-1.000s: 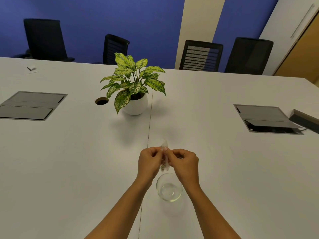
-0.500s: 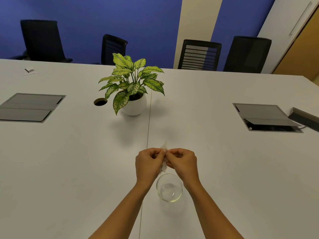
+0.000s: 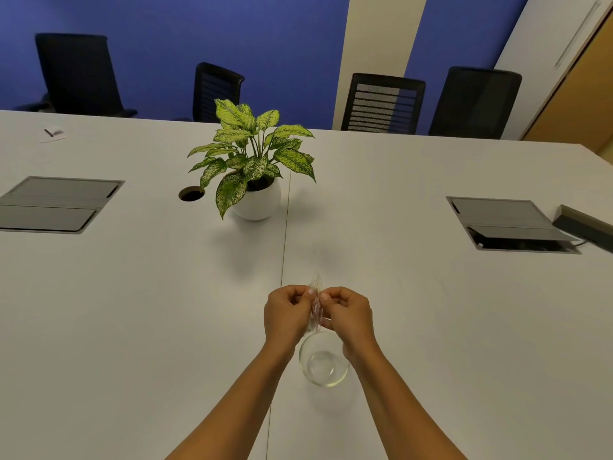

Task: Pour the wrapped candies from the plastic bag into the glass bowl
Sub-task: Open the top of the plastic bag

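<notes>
A small clear plastic bag (image 3: 316, 305) with something reddish inside hangs between my two hands, just beyond and above the glass bowl (image 3: 324, 362). My left hand (image 3: 288, 314) pinches the bag's left side near the top, and my right hand (image 3: 350, 315) pinches its right side. The bag's top edge sticks up past my fingertips. The glass bowl stands on the white table between my wrists, and I see nothing inside it. The candies themselves are mostly hidden by my fingers.
A potted plant (image 3: 255, 171) in a white pot stands beyond my hands, with a round cable hole (image 3: 191, 194) to its left. Grey cable hatches lie in the table at the left (image 3: 56, 204) and right (image 3: 507, 224). Black chairs line the far edge.
My hands have stayed over the bowl, with small finger shifts at the top of the bag. The view has drifted slightly.
</notes>
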Motion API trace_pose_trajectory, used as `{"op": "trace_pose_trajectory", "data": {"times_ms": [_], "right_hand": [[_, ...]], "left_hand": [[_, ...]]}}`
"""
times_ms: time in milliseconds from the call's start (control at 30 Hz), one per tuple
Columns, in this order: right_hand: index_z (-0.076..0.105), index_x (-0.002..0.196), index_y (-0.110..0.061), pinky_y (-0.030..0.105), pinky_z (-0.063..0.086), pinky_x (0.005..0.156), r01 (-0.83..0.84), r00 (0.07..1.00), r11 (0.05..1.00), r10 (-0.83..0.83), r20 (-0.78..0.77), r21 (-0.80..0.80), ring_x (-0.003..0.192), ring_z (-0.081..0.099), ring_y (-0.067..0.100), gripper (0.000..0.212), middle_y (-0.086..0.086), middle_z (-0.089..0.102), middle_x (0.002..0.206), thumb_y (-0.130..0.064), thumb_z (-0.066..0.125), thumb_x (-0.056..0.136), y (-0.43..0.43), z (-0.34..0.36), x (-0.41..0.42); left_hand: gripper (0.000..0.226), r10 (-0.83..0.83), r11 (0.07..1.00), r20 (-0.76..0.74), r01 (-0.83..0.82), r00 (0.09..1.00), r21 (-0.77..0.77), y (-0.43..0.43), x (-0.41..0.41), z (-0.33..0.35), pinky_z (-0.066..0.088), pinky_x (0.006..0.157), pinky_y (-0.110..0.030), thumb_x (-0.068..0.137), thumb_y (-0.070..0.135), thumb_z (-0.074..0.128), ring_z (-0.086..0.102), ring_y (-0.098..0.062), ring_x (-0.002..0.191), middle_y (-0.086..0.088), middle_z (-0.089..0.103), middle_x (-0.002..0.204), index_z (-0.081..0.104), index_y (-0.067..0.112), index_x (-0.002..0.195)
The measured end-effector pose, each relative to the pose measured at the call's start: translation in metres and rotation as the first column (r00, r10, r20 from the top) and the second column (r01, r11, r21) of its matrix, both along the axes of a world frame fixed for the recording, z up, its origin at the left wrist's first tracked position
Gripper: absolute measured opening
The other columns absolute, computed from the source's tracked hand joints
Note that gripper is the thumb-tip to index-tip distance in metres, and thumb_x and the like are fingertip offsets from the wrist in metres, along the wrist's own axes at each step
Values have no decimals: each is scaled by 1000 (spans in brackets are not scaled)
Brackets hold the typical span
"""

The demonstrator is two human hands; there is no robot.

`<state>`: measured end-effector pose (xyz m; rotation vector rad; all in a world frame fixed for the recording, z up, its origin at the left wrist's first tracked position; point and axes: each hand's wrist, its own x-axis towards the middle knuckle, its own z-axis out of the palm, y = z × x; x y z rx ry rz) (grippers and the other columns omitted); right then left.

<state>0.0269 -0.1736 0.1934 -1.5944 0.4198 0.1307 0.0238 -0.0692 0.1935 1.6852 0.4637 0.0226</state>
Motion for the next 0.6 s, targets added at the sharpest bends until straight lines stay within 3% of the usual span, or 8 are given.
{"op": "trace_pose_trajectory", "data": {"times_ms": [167,333,400,467,533,600], "right_hand": [[70,90,0,37,62,69,15,993,980,9,-121,201,76,72,26,15,19,73,88,2,56,90,-7,2,3],[70,88,-1,34,61,67,39,997,991,-30,-78,129,79,74,25,11,17,74,86,-4,60,89,-19,0,7],[70,86,-4,31,61,63,52,998,999,-52,-23,0,72,73,22,9,15,73,81,-8,63,89,-25,-2,8],[69,82,-11,32,62,64,39,998,972,-26,57,-231,67,72,19,8,11,72,76,-11,64,88,-31,-3,8],[70,82,-14,29,60,65,3,985,872,82,153,-489,66,70,16,10,4,71,72,-12,63,88,-34,-3,7],[70,81,-11,26,55,59,-27,955,746,215,202,-665,64,65,15,12,3,70,70,-11,61,88,-34,0,4]], "left_hand": [[27,-77,960,-70,55,995,-273,4,1,6,57,70,-27,91,9,59,70,-24,78,-12,74,79,73,18,70],[15,-58,970,-77,37,995,-241,10,5,6,51,64,-18,91,12,62,68,-13,74,-3,73,77,74,14,82],[14,-49,992,-71,40,996,-118,14,8,4,52,69,-22,89,16,64,68,-14,76,-5,74,83,74,8,93],[16,-58,984,-28,62,998,165,20,8,4,50,68,-20,87,23,67,67,-12,76,-3,75,85,75,11,94],[14,-115,890,69,72,991,449,25,5,6,46,64,-14,87,24,68,64,-7,70,2,74,81,76,14,90],[16,-237,747,124,100,964,657,26,3,4,47,65,-16,89,21,63,64,-11,71,-1,74,85,76,12,92]]}}
